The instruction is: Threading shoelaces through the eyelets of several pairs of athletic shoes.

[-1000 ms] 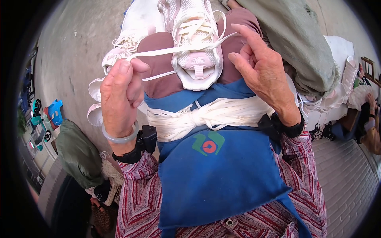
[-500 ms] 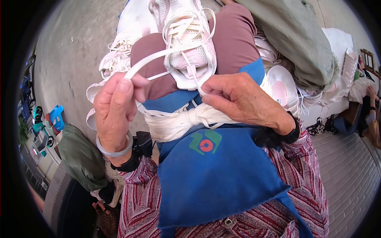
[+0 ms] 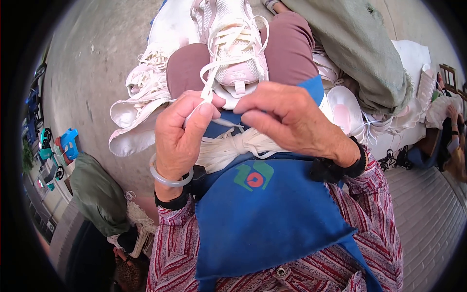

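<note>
Apparently the lacing is being worked: the left hand [image 3: 181, 129] pinches a white lace [image 3: 210, 78] between thumb and forefinger, close to the open end of the pink-and-white shoe [image 3: 238, 73], which rests between the person's thighs beyond a bundle of pale laces [image 3: 236, 145]. The right hand [image 3: 299, 121] is half curled, thumb and forefinger parted with nothing visible between them, though its hidden fingers cannot be judged; taking the loose lace end just beside it would call for a small, precise pinch while the left steadies.

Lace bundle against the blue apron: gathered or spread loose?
Gathered: the bundle is cinched at its middle, strands fanning out to either side.
</note>
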Motion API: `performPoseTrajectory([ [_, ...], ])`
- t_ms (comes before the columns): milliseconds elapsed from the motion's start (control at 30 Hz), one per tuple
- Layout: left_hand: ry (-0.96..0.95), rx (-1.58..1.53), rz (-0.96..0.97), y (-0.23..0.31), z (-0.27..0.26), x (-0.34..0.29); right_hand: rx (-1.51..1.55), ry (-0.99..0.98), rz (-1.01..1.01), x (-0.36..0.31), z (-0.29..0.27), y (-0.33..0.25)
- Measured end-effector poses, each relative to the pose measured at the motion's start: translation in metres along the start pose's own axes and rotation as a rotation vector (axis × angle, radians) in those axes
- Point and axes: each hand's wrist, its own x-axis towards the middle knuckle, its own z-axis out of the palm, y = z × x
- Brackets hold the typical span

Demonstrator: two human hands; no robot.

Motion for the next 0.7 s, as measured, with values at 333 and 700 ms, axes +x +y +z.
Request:
performPoseTrajectory([
  [333, 0.053, 0.444, 0.524, -0.014, 0.011, -0.003, -0.369, -0.118, 0.072, 0.051, 0.005, 0.008],
  [700, 0.185, 0.138, 0.327, -0.036, 0.000, -0.013, 0.576, -0.006, 0.645, 0.037, -0.007, -0.002],
])
